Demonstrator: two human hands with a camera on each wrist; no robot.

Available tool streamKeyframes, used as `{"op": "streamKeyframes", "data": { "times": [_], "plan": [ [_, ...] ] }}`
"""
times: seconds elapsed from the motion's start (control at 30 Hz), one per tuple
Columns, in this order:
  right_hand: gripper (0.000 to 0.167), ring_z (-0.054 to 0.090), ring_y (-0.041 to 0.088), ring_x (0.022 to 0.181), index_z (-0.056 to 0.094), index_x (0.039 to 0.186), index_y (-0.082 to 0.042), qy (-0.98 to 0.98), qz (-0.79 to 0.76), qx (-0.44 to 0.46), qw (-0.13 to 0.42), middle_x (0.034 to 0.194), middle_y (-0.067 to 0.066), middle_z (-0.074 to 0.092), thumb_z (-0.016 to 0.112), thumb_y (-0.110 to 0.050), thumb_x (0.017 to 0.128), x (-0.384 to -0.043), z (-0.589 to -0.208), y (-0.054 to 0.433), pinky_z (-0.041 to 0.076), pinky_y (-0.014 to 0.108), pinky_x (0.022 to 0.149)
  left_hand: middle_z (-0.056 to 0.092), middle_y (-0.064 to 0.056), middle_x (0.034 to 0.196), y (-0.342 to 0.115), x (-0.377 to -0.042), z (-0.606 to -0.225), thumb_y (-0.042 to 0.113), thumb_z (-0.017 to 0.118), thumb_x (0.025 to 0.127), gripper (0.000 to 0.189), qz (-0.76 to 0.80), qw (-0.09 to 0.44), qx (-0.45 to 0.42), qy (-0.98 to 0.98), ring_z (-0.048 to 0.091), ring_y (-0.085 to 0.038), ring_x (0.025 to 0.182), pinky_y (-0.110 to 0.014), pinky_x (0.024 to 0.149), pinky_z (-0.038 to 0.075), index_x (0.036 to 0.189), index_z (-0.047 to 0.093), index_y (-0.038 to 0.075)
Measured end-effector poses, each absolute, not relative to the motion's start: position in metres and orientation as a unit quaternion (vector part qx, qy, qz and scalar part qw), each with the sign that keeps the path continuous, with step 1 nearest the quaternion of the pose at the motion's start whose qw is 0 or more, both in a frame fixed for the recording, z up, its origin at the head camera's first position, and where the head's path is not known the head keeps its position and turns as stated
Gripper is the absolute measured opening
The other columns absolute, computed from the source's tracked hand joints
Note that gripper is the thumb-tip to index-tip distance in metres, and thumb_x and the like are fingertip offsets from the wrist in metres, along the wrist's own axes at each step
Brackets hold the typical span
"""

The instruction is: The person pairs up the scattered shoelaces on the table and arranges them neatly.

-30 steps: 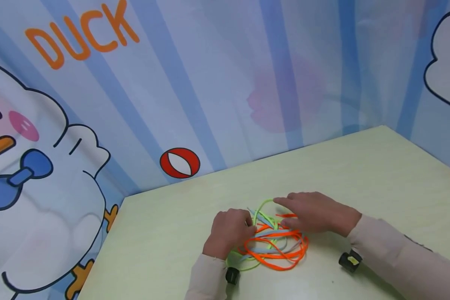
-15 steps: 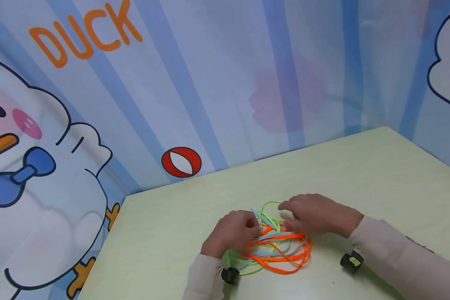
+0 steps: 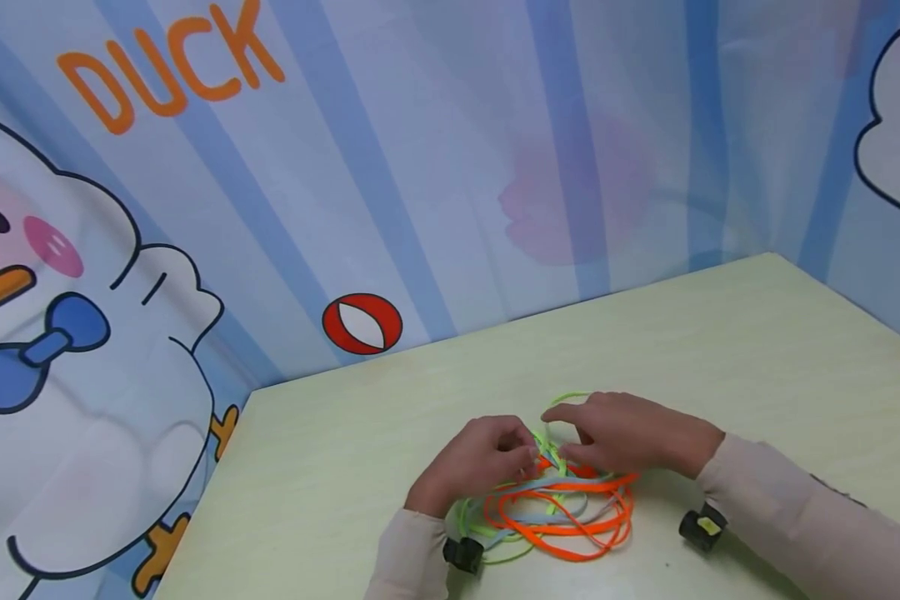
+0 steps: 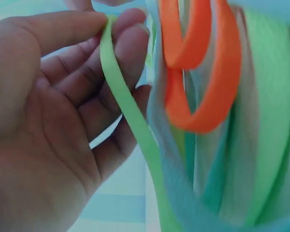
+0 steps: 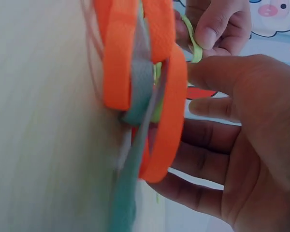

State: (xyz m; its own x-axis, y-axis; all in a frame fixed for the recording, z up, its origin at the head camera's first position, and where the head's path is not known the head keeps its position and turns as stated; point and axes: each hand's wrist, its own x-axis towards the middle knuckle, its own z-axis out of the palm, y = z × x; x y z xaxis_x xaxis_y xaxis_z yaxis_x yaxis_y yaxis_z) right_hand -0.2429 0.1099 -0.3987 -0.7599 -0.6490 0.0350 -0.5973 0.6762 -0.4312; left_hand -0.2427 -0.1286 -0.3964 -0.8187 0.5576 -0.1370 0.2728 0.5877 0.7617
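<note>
A tangle of flat laces in orange [image 3: 577,554], grey-blue and yellow-green lies on the table between the hands. My left hand [image 3: 480,458] is at the tangle's left side. In the left wrist view its thumb and fingertip pinch a green lace [image 4: 123,92], which runs down into the tangle. My right hand [image 3: 630,433] stands over the far right side, thumb and index finger apart. The right wrist view shows its loosely bent fingers [image 5: 203,159] behind the orange loops [image 5: 169,125], gripping nothing that I can see. Lace ends under the hands are hidden.
The pale wooden table [image 3: 330,483] reaches back to a printed backdrop [image 3: 450,167] with a duck and stripes. Small black camera mounts [image 3: 701,527] sit at both wrists, close to the tabletop.
My left hand has moved right and lifted its fingers, with the green lace now between them. The tangle has shifted slightly right and nearer. My right hand has barely moved.
</note>
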Motion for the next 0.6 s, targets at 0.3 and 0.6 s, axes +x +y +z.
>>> {"op": "streamKeyframes", "data": {
  "times": [0.3, 0.6],
  "plan": [
    [0.018, 0.049, 0.006, 0.050, 0.067, 0.114, -0.021, 0.888, -0.259, -0.366, 0.097, 0.060, -0.013, 0.055, 0.062, -0.029, 0.099, -0.241, -0.397, 0.106, 0.042, 0.026, 0.051, 0.071, -0.004, 0.084, -0.129, -0.240, -0.394, 0.020, 0.060, 0.102, 0.012, 0.451, 0.173, 0.276, 0.831, 0.067, -0.017, 0.079, -0.030, 0.079, 0.053, 0.102, 0.068, 0.012],
    [0.016, 0.043, 0.006, 0.049, 0.058, 0.084, -0.026, 0.887, -0.264, -0.369, 0.080, 0.057, -0.012, 0.046, 0.064, -0.030, 0.098, -0.244, -0.395, 0.109, 0.037, 0.025, 0.051, 0.070, -0.003, 0.087, -0.137, -0.244, -0.392, 0.018, 0.058, 0.103, 0.015, 0.493, 0.172, 0.252, 0.815, 0.069, -0.019, 0.082, -0.040, 0.085, 0.056, 0.110, 0.067, 0.009]
  ]
}}
